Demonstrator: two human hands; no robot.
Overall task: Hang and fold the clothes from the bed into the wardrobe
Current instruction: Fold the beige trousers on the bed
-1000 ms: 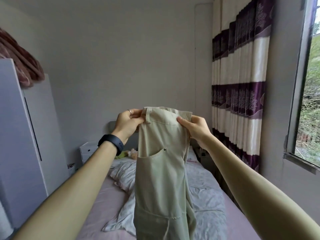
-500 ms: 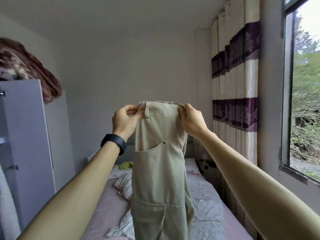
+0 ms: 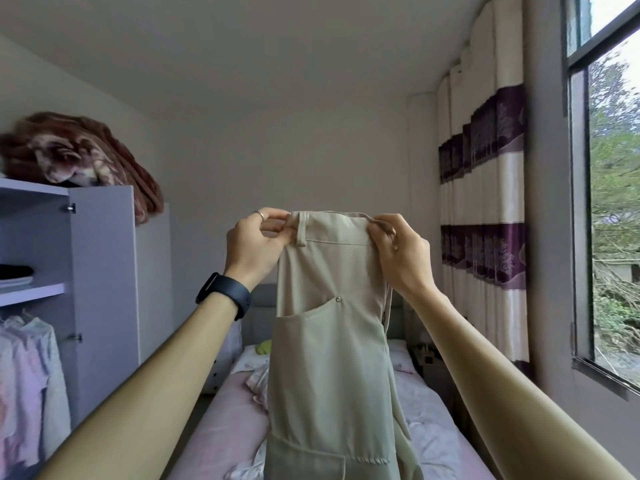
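1. Left hand (image 3: pixel 254 242) pinches the trousers (image 3: pixel 332 341) at the waistband's left corner
2. Right hand (image 3: pixel 398 252) grips the right corner
3. Trousers hang over the bed (image 3: pixel 221 420), wardrobe (image 3: pixel 100 271) open at left

Beyond my fingers (image 3: pixel 275 215) a plain pale wall (image 3: pixel 294 161) closes the room. To their right, cream-and-purple striped curtains (image 3: pixel 485 188) hang beside a daylit window (image 3: pixel 613 237). To their left stands a grey wardrobe (image 3: pixel 104 271) with its door open and a brown blanket (image 3: pixel 79 150) on top. Below them lies the pink-sheeted bed (image 3: pixel 225 420).
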